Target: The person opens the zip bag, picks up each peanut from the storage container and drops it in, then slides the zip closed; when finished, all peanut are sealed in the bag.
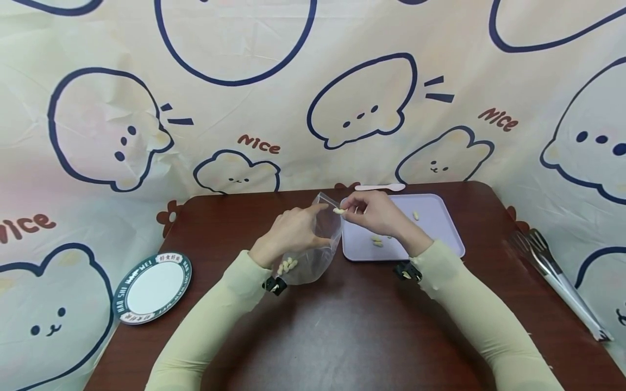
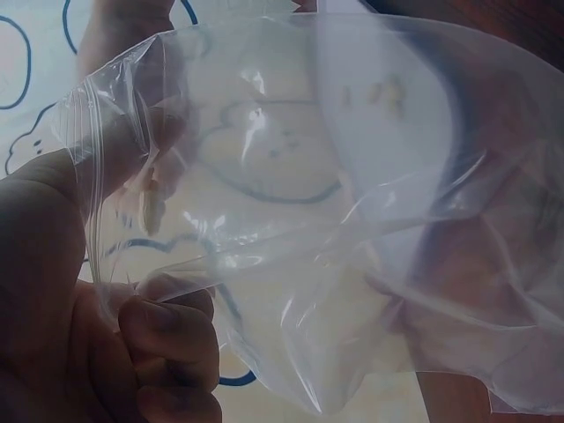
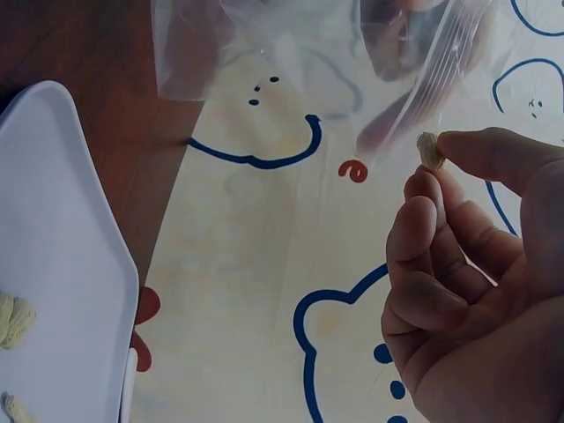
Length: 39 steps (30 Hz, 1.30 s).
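Note:
My left hand [image 1: 293, 231] grips a clear zip-seal plastic bag [image 1: 315, 266] by its mouth, thumb and fingers spread along the opening. Several peanuts [image 1: 287, 265] in their shells lie at the bottom of the bag. At the bag's mouth, my right hand [image 1: 374, 212] pinches one peanut [image 3: 430, 151] between thumb and fingertips. The left wrist view shows that peanut [image 2: 151, 208] through the clear plastic, near the zip strip. Below my right hand, a pale lilac tray [image 1: 442, 236] holds a few more peanuts [image 1: 376, 239], partly hidden by the wrist.
A pale pink spoon [image 1: 380, 187] lies behind the tray at the table's far edge. Metal tongs [image 1: 562, 282] rest along the right edge. On the left edge sits a white plate with a green rim [image 1: 154, 288]. A cartoon-printed cloth [image 1: 293, 119] hangs behind the brown table [image 1: 342, 336].

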Each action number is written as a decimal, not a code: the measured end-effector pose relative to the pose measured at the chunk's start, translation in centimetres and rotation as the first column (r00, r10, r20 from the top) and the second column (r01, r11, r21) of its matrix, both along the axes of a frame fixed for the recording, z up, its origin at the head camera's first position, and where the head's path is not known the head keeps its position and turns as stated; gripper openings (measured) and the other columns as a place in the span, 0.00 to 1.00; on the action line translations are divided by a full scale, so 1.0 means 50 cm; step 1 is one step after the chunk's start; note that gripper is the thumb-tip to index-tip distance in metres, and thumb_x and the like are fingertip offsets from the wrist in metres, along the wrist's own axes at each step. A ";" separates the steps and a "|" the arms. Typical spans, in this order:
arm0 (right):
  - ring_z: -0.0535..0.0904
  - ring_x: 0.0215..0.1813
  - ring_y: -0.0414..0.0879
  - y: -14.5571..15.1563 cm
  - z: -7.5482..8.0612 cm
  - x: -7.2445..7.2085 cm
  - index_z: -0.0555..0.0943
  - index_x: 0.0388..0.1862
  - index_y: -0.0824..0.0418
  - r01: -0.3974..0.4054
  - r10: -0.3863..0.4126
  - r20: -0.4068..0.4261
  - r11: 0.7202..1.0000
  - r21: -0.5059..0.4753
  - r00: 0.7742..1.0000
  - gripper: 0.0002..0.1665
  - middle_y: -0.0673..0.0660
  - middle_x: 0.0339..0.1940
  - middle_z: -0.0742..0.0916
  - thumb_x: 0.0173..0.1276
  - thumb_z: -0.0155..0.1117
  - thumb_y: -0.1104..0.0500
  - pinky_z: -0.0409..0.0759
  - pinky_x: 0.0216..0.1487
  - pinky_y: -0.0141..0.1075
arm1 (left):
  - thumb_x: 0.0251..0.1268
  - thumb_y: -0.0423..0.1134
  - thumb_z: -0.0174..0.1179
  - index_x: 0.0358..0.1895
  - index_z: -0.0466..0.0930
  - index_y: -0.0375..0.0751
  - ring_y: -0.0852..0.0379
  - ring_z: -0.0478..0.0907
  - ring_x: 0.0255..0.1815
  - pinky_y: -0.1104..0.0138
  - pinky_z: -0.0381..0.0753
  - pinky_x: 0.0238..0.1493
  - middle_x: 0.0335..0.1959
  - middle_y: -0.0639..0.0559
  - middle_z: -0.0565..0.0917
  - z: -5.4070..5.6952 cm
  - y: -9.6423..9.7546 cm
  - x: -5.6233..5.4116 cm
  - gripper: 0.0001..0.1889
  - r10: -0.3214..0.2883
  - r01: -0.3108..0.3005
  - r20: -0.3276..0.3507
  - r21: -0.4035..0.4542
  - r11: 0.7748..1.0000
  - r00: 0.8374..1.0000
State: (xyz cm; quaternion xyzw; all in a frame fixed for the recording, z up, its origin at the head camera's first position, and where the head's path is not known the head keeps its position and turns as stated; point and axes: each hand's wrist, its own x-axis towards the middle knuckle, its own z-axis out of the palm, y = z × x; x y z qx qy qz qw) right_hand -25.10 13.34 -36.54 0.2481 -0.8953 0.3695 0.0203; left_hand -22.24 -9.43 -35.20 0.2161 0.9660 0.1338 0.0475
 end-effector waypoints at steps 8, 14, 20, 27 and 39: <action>0.77 0.33 0.44 -0.008 0.001 0.008 0.87 0.41 0.49 -0.060 0.060 -0.005 0.998 0.033 0.998 0.07 0.47 0.31 0.85 0.66 0.69 0.52 0.76 0.32 0.37 | 0.51 0.64 0.70 0.74 0.66 0.51 0.59 0.65 0.14 0.66 0.64 0.15 0.14 0.56 0.70 0.000 0.000 0.001 0.46 -0.017 0.017 -0.014 0.003 1.000 1.000; 0.79 0.38 0.45 0.001 -0.003 0.010 0.87 0.43 0.51 -0.035 0.035 -0.010 0.999 0.007 0.999 0.08 0.49 0.35 0.85 0.66 0.68 0.54 0.78 0.37 0.38 | 0.50 0.65 0.71 0.74 0.65 0.52 0.57 0.68 0.16 0.64 0.68 0.18 0.16 0.54 0.73 -0.001 0.001 -0.001 0.48 -0.004 0.004 -0.011 -0.004 1.000 1.000; 0.80 0.39 0.45 0.020 -0.014 0.002 0.86 0.44 0.52 -0.004 0.004 -0.007 1.000 0.009 1.000 0.08 0.49 0.37 0.87 0.68 0.67 0.53 0.79 0.41 0.38 | 0.49 0.67 0.71 0.74 0.65 0.53 0.56 0.72 0.20 0.63 0.71 0.21 0.18 0.53 0.76 0.003 0.001 0.000 0.49 0.002 -0.002 -0.017 -0.012 1.000 1.000; 0.79 0.37 0.46 0.049 -0.041 -0.011 0.86 0.40 0.52 0.034 -0.034 0.013 0.998 0.049 0.999 0.06 0.50 0.35 0.87 0.68 0.66 0.53 0.77 0.40 0.39 | 0.49 0.68 0.70 0.75 0.64 0.56 0.56 0.72 0.19 0.63 0.71 0.21 0.16 0.54 0.75 0.009 0.002 0.001 0.49 0.014 -0.015 -0.019 -0.022 1.000 1.000; 0.80 0.33 0.43 0.107 -0.141 -0.054 0.86 0.35 0.56 0.073 -0.083 0.035 0.972 0.225 0.996 0.05 0.51 0.30 0.88 0.63 0.68 0.56 0.73 0.36 0.36 | 0.49 0.67 0.70 0.75 0.64 0.55 0.58 0.67 0.16 0.64 0.67 0.18 0.14 0.56 0.71 0.007 -0.002 0.004 0.49 0.003 -0.003 -0.016 -0.003 1.000 1.000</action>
